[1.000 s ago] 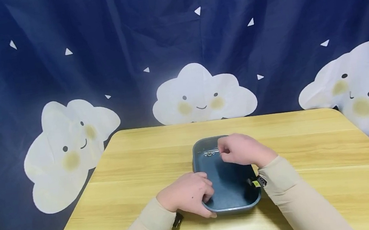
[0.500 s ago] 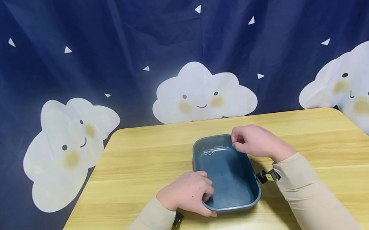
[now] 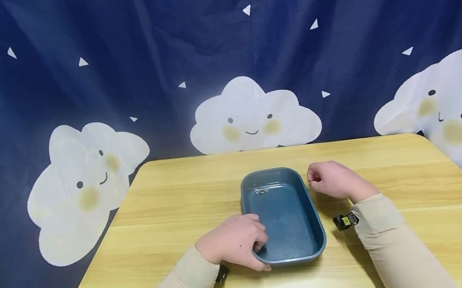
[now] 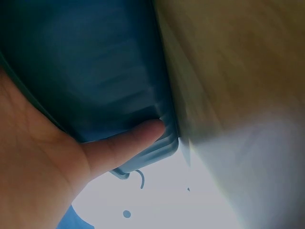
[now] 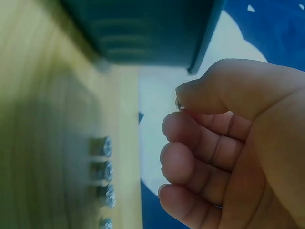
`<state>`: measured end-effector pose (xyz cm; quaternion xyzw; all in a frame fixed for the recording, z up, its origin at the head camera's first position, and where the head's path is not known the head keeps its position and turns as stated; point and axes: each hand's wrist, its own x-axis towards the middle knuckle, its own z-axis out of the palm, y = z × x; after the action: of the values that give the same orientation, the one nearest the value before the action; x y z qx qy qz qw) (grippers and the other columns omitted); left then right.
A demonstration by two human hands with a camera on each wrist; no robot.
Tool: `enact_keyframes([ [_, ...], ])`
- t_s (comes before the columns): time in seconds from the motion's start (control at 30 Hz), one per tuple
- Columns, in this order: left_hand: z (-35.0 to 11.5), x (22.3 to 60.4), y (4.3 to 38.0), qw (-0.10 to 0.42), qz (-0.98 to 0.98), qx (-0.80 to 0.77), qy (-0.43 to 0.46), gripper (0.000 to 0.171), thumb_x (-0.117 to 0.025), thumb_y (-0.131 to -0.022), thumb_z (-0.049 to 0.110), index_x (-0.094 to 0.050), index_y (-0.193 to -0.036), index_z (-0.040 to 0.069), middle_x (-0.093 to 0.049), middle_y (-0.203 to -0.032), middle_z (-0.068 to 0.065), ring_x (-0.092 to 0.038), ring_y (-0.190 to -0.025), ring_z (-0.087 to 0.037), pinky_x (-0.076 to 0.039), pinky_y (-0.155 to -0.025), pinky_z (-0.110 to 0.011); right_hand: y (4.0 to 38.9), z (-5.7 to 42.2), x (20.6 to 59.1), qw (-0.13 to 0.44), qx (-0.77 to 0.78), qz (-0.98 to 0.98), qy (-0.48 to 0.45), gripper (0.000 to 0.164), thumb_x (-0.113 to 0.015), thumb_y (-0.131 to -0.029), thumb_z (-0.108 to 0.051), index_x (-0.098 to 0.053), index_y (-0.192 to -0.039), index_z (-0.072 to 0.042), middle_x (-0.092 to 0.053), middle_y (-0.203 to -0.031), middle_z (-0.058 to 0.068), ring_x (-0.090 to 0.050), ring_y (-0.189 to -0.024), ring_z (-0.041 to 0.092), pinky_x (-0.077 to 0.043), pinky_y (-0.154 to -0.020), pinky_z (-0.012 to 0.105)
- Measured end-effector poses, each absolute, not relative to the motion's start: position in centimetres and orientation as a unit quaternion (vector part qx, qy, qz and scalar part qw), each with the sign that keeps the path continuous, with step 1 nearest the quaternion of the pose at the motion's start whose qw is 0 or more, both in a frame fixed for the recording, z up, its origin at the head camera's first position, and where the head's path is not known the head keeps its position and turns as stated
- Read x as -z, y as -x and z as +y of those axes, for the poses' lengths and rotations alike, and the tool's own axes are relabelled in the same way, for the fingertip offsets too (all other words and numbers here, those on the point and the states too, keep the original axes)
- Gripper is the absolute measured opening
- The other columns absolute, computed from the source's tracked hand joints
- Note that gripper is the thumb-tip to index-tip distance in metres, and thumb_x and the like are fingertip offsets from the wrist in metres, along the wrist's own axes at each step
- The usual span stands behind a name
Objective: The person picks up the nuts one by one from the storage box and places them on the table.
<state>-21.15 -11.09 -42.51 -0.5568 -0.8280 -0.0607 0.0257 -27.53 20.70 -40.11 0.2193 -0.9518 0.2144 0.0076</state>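
Observation:
My left hand [image 3: 235, 243] grips the near-left corner of a dark blue plastic tray [image 3: 283, 259], fingers over the rim. In the left wrist view, its thumb [image 4: 126, 148] lies along the tray's outer wall. Small shiny metal pieces [image 3: 262, 190] lie inside at the far-left end. My right hand [image 3: 337, 181] is above the table, just right of the tray's far-right corner. In the right wrist view, thumb and index finger pinch a tiny metal piece [image 5: 179, 104], mostly hidden; the other fingers are curled. Several small silvery metal parts [image 5: 106, 170] stand in a row beyond this hand.
The wooden table [image 3: 170, 209] stretches out on both sides of the tray. Behind its far edge hangs a dark blue curtain [image 3: 208, 31] printed with white clouds. A small black wrist camera [image 3: 345, 221] sits under the right cuff.
My right hand has moved from over the tray's far end, across its right rim, to above the table on the right. The left hand and the tray have stayed put.

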Motion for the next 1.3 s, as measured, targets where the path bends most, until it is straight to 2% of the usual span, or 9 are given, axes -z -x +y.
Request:
enact_keyframes([
  [0.3,-11.2,42.5,21.1,0.025,-0.831,0.063,0.553,0.053,-0.080,-0.069,0.061,-0.043,-0.056,0.027,-0.036,-0.063,0.020,-0.035,-0.070,-0.003,-0.027,-0.059,-0.014,28.1,21.8,41.7,-0.019,-0.199,-0.958,-0.207,0.011,-0.066,-0.086,-0.009,-0.060,-0.080,-0.016,-0.053,-0.068,-0.006,-0.051,-0.066,0.015,-0.042,-0.066,0.035],
  [0.53,-11.2,42.4,21.0,0.019,-0.832,0.064,0.550,0.052,-0.080,-0.070,0.061,-0.043,-0.056,0.027,-0.037,-0.063,0.020,-0.036,-0.070,-0.003,-0.028,-0.057,-0.014,28.3,22.0,42.8,-0.046,-0.187,-0.960,-0.204,0.004,-0.065,-0.083,-0.010,-0.063,-0.085,-0.012,-0.058,-0.075,-0.006,-0.053,-0.071,0.017,-0.044,-0.069,0.037],
  [0.9,-11.2,42.7,21.1,0.022,-0.833,0.068,0.548,0.051,-0.080,-0.069,0.061,-0.044,-0.056,0.028,-0.037,-0.064,0.022,-0.036,-0.070,-0.003,-0.029,-0.059,-0.013,28.3,21.6,43.3,-0.046,-0.159,-0.965,-0.206,0.012,-0.064,-0.081,-0.006,-0.060,-0.084,-0.017,-0.059,-0.078,-0.004,-0.054,-0.073,0.019,-0.044,-0.069,0.038],
  [1.3,-11.2,42.7,21.2,0.022,-0.831,0.069,0.551,0.051,-0.080,-0.070,0.061,-0.044,-0.056,0.028,-0.037,-0.064,0.021,-0.036,-0.070,-0.004,-0.028,-0.058,-0.014,28.3,21.5,43.4,-0.034,-0.155,-0.968,-0.196,0.012,-0.063,-0.084,-0.006,-0.064,-0.088,-0.017,-0.061,-0.081,-0.004,-0.055,-0.074,0.019,-0.047,-0.071,0.040],
])
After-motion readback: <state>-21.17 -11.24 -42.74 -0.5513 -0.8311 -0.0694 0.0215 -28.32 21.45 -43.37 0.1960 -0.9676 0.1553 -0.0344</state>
